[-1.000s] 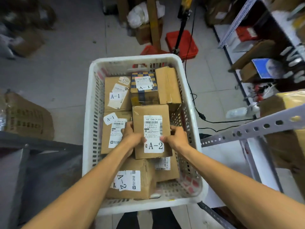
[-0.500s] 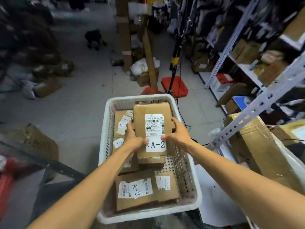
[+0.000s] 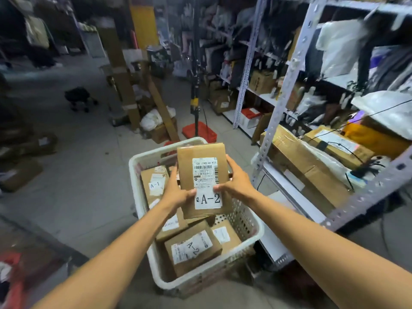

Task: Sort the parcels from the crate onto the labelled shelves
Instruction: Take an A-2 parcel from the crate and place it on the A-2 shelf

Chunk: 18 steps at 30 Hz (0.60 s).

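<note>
Lifted higher, A-2 parcel [image 3: 204, 179], both hands gripping, above crate [image 3: 256, 233]

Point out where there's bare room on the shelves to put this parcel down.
Both hands, left and right, hold the A-2 parcel. Bare patch: the white bottom shelf in front of the long taped box. The higher shelves look crammed with bags. The crate is full.

Red bin [image 3: 201, 133] beside tripod pole [image 3: 195, 101]
</note>
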{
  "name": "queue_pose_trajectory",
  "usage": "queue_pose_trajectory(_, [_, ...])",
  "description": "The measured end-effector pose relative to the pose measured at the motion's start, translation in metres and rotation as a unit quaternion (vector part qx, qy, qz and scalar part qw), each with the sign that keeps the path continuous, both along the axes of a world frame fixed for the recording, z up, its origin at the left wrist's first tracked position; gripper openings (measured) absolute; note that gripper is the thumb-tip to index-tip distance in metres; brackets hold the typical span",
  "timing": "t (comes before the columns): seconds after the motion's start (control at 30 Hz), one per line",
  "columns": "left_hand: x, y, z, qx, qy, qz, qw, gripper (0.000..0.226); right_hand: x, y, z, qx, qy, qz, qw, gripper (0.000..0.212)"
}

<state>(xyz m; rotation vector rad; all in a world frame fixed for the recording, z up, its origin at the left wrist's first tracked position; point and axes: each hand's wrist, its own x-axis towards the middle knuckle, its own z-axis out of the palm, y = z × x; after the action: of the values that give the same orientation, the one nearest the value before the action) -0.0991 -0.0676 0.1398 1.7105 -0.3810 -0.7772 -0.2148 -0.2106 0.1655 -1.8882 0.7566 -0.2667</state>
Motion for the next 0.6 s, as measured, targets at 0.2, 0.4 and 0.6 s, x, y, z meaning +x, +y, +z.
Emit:
queue_pose_trajectory(0.2, [-0.055,0.019,0.017,0.012,-0.017,-0.046,0.999,0.098,-0.067,0.02,0.01,0.004,-0.008,-0.017,1.0,0.09])
queue_pose_trajectory(0.4, [-0.121,0.029,0.033,0.011,-0.039,-0.1,0.994,0.097,-0.149,0.046,0.013,-0.022,-0.011,-0.078,0.997,0.094])
queue_pose_trajectory(0.6, [-0.231,0.026,0.039,0.017,-0.05,-0.199,0.979,0.097,-0.277,0.062,0.018,-0.049,0.02,-0.138,0.989,0.086])
